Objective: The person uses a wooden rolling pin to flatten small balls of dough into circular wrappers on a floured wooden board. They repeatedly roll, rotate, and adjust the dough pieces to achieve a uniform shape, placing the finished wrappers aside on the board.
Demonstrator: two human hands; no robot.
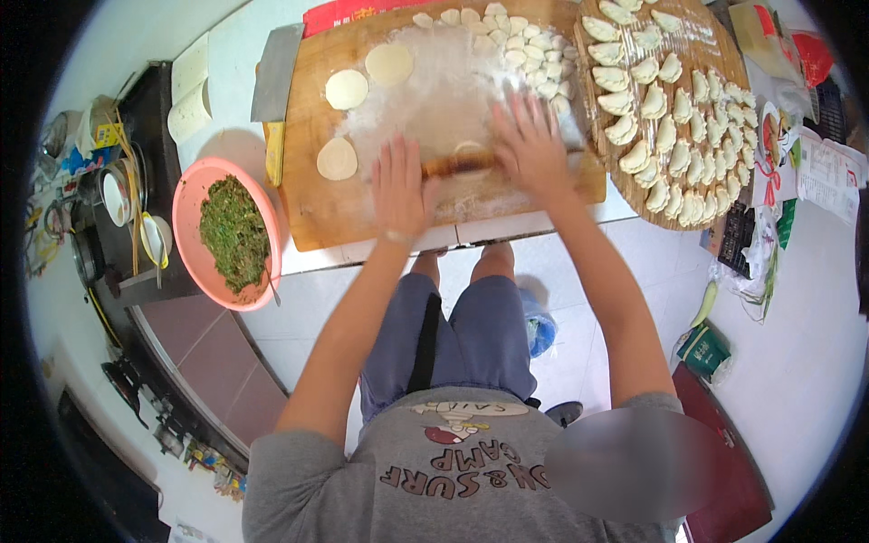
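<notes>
A wooden rolling pin (463, 163) lies crosswise near the front of the floured wooden board (326, 213). My left hand (401, 188) rests flat over its left end, fingers stretched forward. Over the right end lies my right hand (529, 145), palm down with fingers spread and slightly blurred. A small piece of dough (471, 147) shows at the pin's far side, partly hidden by it. Left on the board are three round dough wrappers: one nearest (338, 159), one in the middle (347, 90), one farthest (389, 64). Many flattened dough pieces (534, 54) cluster at the back right.
A round wooden board (602, 136) at right carries rows of folded dumplings (665, 136). A pink bowl (186, 244) of green filling (233, 231) stands left, with a spoon in it. A cleaver (276, 77) with a yellow handle lies on the main board's left edge.
</notes>
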